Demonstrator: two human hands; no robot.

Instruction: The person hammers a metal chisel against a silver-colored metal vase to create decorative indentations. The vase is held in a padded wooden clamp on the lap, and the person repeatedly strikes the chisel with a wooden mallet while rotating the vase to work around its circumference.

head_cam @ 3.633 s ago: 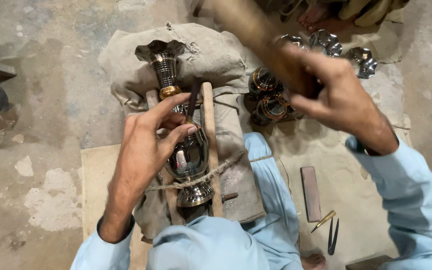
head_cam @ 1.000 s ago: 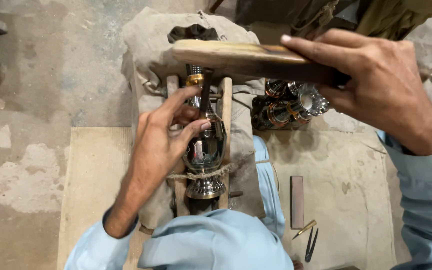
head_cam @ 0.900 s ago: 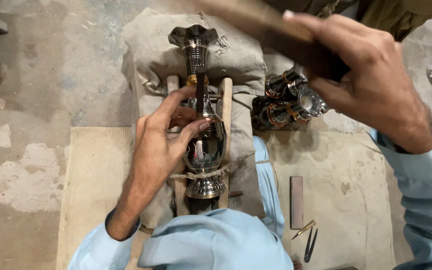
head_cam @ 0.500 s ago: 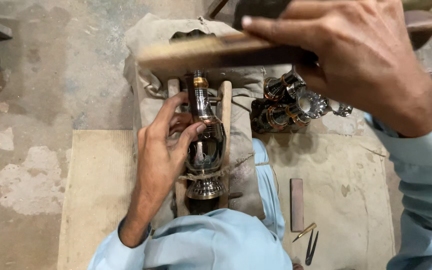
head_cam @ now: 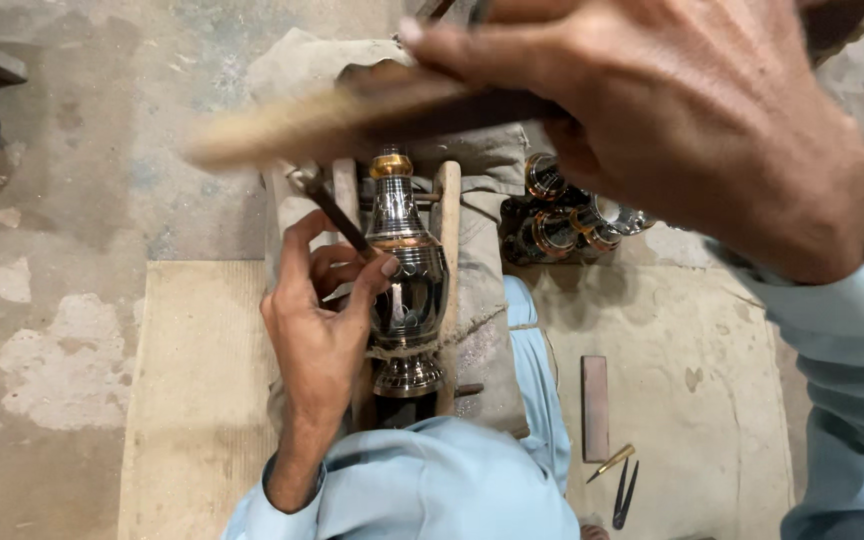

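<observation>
Head view looks straight down on a metal vase (head_cam: 407, 285) lying at the centre of the frame between two wooden rails (head_cam: 448, 260), tied there with twine over a cloth pad (head_cam: 482, 330). Left hand (head_cam: 322, 330), centre left, rests against the vase body and pinches a thin dark chisel (head_cam: 337, 222) between thumb and fingers, its tip at the vase's neck. Right hand (head_cam: 672, 120), large in the upper right, is closed around a wooden mallet (head_cam: 352, 115) that blurs across the top of the frame above the vase. More shiny metal pieces (head_cam: 567, 220) sit just right of the rails. A flat bar (head_cam: 594, 405) and small tools (head_cam: 620, 480) lie on the mat at lower right.
</observation>
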